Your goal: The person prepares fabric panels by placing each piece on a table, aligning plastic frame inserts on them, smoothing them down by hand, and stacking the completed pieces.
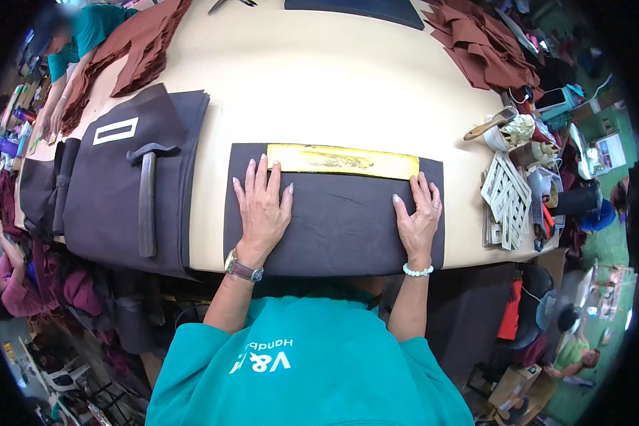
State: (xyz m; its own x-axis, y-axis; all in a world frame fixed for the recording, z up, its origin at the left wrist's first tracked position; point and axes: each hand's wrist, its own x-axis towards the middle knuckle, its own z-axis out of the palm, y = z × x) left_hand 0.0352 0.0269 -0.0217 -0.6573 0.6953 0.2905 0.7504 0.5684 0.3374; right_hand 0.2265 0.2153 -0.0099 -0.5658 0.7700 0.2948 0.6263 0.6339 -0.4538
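Observation:
A dark sheet of material (341, 227) lies flat before me at the table's near edge. Across its far edge rests a long yellow strip (319, 160) with dark smudges along its middle. My left hand (264, 209) lies flat on the sheet, fingers spread, with fingertips at the strip's left end. On the other side, my right hand (419, 216) is open too, its fingers stretched out to the strip's right end. Neither hand is wrapped around anything.
To the left, a hammer (148, 199) and a white rectangular frame (115, 130) lie on stacked dark sheets (121, 184). Brown pieces (476, 42) are heaped at the far right. A brush (491, 123) and white slatted templates (505, 199) sit at right. A co-worker (96, 32) reaches in at far left.

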